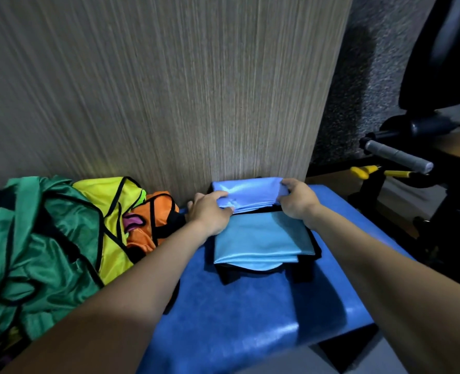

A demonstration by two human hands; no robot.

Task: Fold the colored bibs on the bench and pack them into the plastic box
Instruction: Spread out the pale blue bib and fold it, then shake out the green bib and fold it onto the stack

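Note:
A light blue bib with black trim lies partly folded on the blue padded bench, close to the wall. Its far half is lifted and doubled back toward me. My left hand grips the left edge of that folded part, thumb on top. My right hand grips the right edge the same way. A heap of unfolded bibs lies at the left: green, yellow and orange. No plastic box is in view.
A wood-grain wall panel rises right behind the bench. Dark gym equipment with a grey grip bar and yellow-tipped handles stands at the right. The bench's front edge runs near the bottom of the view.

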